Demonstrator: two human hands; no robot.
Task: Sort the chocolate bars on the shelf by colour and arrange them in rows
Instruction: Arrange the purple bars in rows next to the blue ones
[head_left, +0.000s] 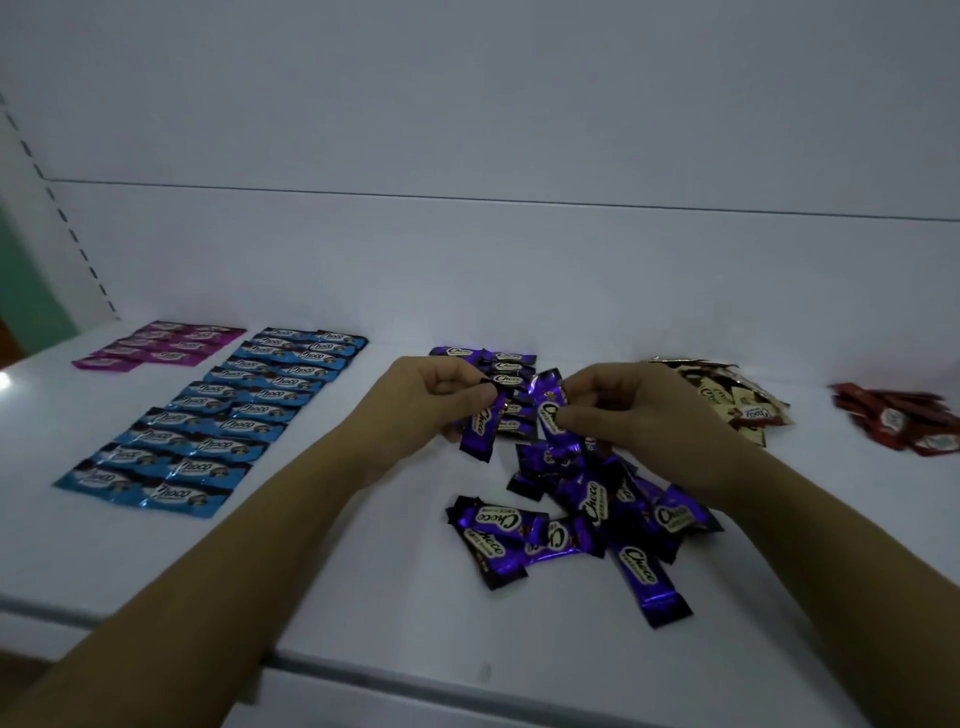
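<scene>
A white shelf (311, 571) is seen from above in dim light. Over its middle two bars are held up side by side. The first purple bar (480, 428) is pinched near its upper end between the thumb and curled fingers of the left hand (431, 405) and hangs tilted, with its lower end nearer the camera. The second purple bar (553, 415) is gripped in the same way by the right hand (639, 415), the fingers being curled round its right edge. Whether the two bars touch cannot be told.

Behind the hands a short purple row (511, 364) is laid out against the back of the shelf (partly hidden by the fingers and the held bars). In front of the hands a loose purple pile (587, 514) is spread on the shelf, its bars overlapping at many angles.

To the left, well apart from the pile, the blue bars (218, 421) are arranged in two neat columns running from front to back. Further left and further back the pink bars (161, 345) are set out likewise. To the right of the hands a cream heap (737, 405) is seen, and beyond it, near the frame's right edge, a red heap (898, 421); both are unsorted.
</scene>
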